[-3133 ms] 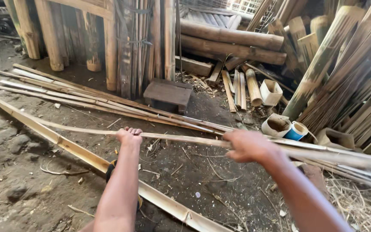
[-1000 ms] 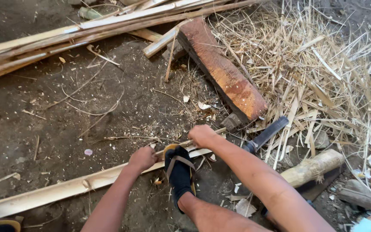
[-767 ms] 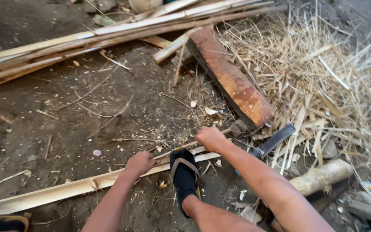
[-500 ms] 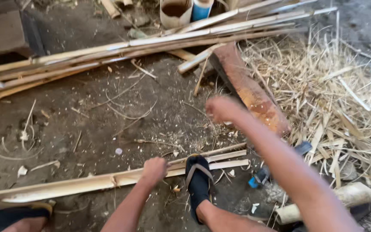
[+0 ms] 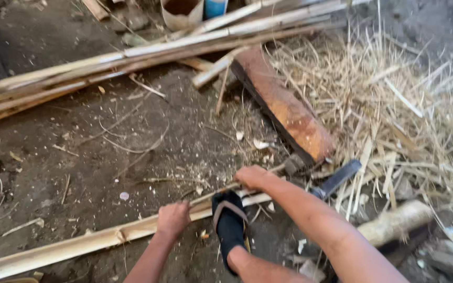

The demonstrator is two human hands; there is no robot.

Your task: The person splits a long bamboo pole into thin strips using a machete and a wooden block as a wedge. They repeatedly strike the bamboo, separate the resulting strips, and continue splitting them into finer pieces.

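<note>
Head view, item: split bamboo strip [image 5: 79, 245] flat on dirt floor [image 5: 79, 157], pinned under sandalled foot [image 5: 230, 222]. Left hand [image 5: 173, 220] grip closed on strip. Right hand [image 5: 251, 177] grip closed on thin sliver [image 5: 211, 193] lifting off strip. Step judged: peeling sliver; next calls for steady pull along grain.
</note>
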